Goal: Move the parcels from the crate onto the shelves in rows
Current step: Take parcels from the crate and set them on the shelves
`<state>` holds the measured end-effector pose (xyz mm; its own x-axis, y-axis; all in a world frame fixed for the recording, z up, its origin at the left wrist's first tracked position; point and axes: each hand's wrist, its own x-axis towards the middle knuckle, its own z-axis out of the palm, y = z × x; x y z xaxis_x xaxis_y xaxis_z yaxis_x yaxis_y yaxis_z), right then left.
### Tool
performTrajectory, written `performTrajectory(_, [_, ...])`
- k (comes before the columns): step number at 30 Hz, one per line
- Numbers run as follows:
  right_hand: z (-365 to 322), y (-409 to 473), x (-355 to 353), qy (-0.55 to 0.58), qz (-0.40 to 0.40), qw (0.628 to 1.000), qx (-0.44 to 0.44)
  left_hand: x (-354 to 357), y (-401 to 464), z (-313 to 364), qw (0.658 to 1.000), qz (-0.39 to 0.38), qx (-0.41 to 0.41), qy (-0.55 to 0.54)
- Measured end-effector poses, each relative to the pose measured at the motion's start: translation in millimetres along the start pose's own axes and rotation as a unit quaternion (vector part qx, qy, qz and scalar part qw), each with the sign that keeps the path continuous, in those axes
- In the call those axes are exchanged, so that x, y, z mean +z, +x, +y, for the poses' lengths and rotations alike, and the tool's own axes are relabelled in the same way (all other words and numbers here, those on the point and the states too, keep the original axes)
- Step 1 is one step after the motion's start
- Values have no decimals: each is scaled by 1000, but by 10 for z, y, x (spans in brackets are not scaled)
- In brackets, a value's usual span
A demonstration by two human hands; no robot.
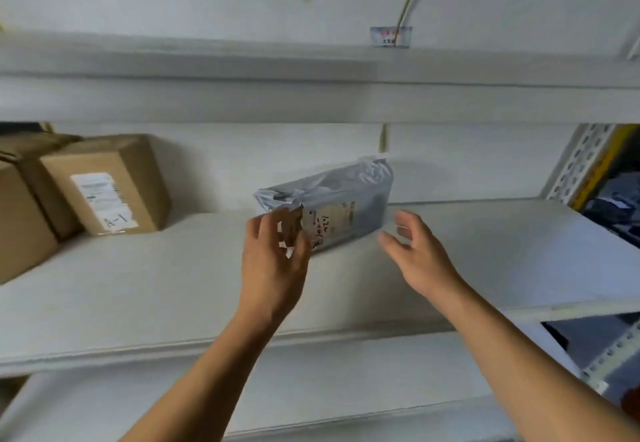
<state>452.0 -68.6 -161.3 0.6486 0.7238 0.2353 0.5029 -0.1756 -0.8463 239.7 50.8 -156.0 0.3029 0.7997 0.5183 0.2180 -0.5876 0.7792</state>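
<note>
Crinkled silver-grey plastic mailer bag [337, 199] with a pale label; brown cardboard box [105, 182] with a white label; white shelf board [138, 286]; yellow-edged perforated upright [585, 161]

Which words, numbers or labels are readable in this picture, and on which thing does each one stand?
"A-1": handwritten at the bottom of the white label on the cardboard box; the print above it is too small to read.
Label on the grey plastic parcel: handwritten marks and print, too blurred to read.
Small sticker on the wall by the cable: red and black characters, too blurred to read.
</note>
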Motion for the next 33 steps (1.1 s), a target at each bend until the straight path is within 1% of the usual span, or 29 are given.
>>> performTrajectory(1, [-20,150,46,19,4,1000,11,-34,77,-88,1000,10,-17,13])
performTrajectory(3, [-32,454,101,56,8,997,47,-62,248,-224,996,2,-69,53])
performTrajectory(5, [16,753,136,99,8,992,75,-63,412,-310,986,-29,-142,83])
performTrajectory(6, [34,882,157,123,7,989,80,-50,486,-365,981,-47,-175,76])
performTrajectory(8, [164,1153,223,175,2,980,98,-25,615,-453,973,-78,-215,25])
performTrajectory(11, [308,1388,337,219,-7,968,126,32,742,-523,957,-114,-243,-107])
performTrajectory(13, [266,1398,352,233,-7,963,136,97,778,-477,948,-127,-240,-169])
performTrajectory(17, [274,1423,325,258,17,960,111,145,780,-446,960,-134,-210,-130])
performTrajectory(18, [287,1415,315,258,26,961,95,140,770,-431,960,-130,-216,-122])
performTrajectory(19, [298,1382,309,238,34,967,87,139,749,-414,959,-117,-227,-123])
performTrajectory(21, [355,1298,326,163,54,981,87,171,682,-323,953,-84,-250,-149])
performTrajectory(22, [358,1220,345,154,55,981,101,206,633,-274,948,-77,-257,-172])
performTrajectory(23, [331,1112,351,186,36,974,121,246,572,-222,942,-77,-261,-198])
performTrajectory(25, [217,875,354,319,-36,934,157,326,431,-127,914,-95,-288,-268])
performTrajectory(26, [138,754,347,380,-73,909,155,364,357,-82,899,-109,-302,-299])
performTrajectory(27, [94,649,332,414,-94,894,143,394,284,-52,889,-128,-307,-315])
performTrajectory(28, [51,537,308,431,-96,889,123,412,220,-23,891,-146,-299,-310])
performTrajectory(30, [-16,324,228,429,-55,896,100,385,164,-5,913,-178,-256,-264])
performTrajectory(31, [-32,203,186,422,-37,901,97,344,166,-1,917,-196,-238,-254])
performTrajectory(32, [-45,74,146,417,-21,903,102,300,175,-1,911,-226,-225,-262])
performTrajectory(33, [-54,-61,109,413,-8,904,109,249,183,3,897,-265,-218,-280])
